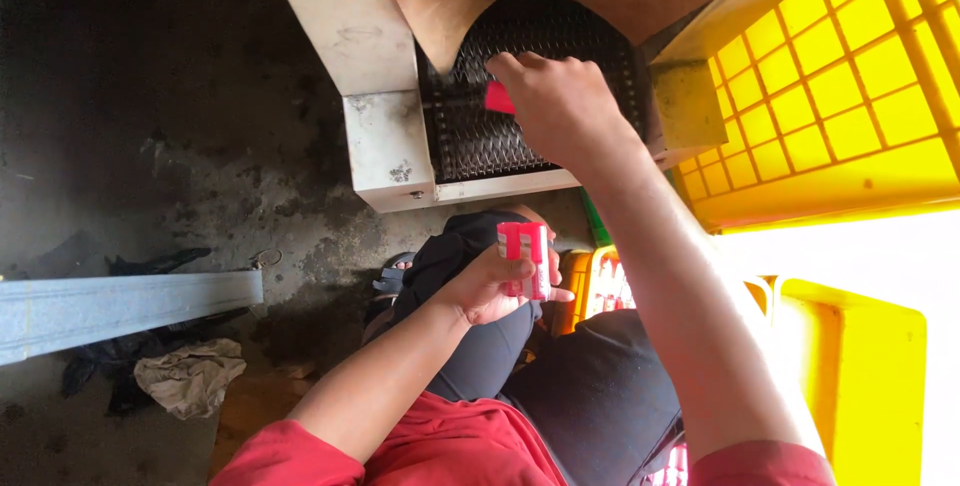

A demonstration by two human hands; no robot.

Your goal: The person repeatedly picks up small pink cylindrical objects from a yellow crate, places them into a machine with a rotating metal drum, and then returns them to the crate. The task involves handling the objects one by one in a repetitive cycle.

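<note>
Standing machine: metal housing point(330, 16) with a black mesh belt point(480, 136) in its opening.
Crate: yellow plastic crate point(840, 96), just right of the machine.
Right hand point(560, 106): fingers closed on a small red piece point(498, 98), pressed against the belt.
Left hand point(490, 286): closed around a red-and-white packet point(524, 258), held upright above the lap.
</note>
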